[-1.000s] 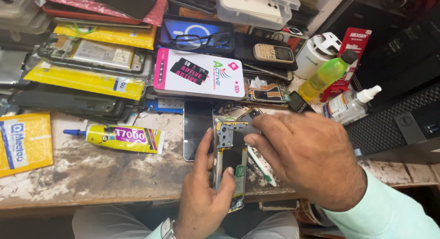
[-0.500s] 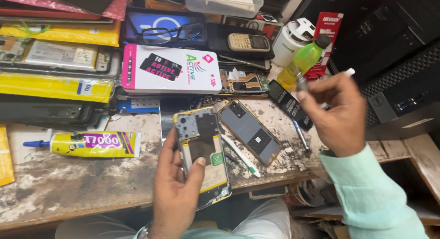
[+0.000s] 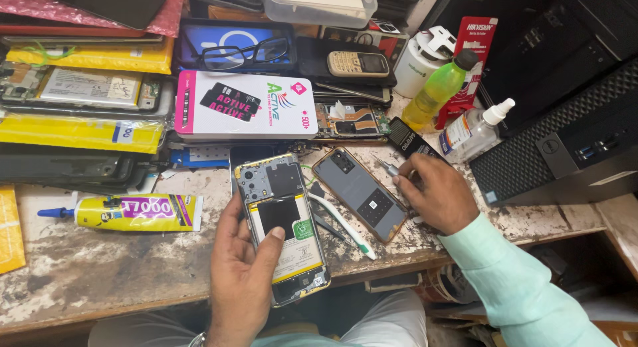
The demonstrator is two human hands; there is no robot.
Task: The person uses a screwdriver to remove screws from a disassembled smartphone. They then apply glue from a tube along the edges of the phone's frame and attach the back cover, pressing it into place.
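My left hand (image 3: 242,280) grips an opened smartphone (image 3: 282,227) with its back removed, so the battery and black shields show; it is held over the bench's front edge. The phone's grey back cover (image 3: 359,193) lies flat on the bench just to its right. My right hand (image 3: 435,194) rests on the bench at the cover's far right corner, its fingers closed on a thin metal-tipped tool (image 3: 384,165). A white and green plastic tool (image 3: 345,226) and tweezers lie between the phone and the cover.
A yellow glue tube (image 3: 133,212) lies at the left. Behind are a pink and white box (image 3: 246,106), glasses (image 3: 242,51), a keypad phone (image 3: 359,63), a green bottle (image 3: 438,88) and a spray bottle (image 3: 475,129). A black computer case (image 3: 565,141) stands at the right.
My right hand left the phone, rose to the right with a thin tool, then came down onto the bench beside the back cover. My left hand kept hold of the phone.
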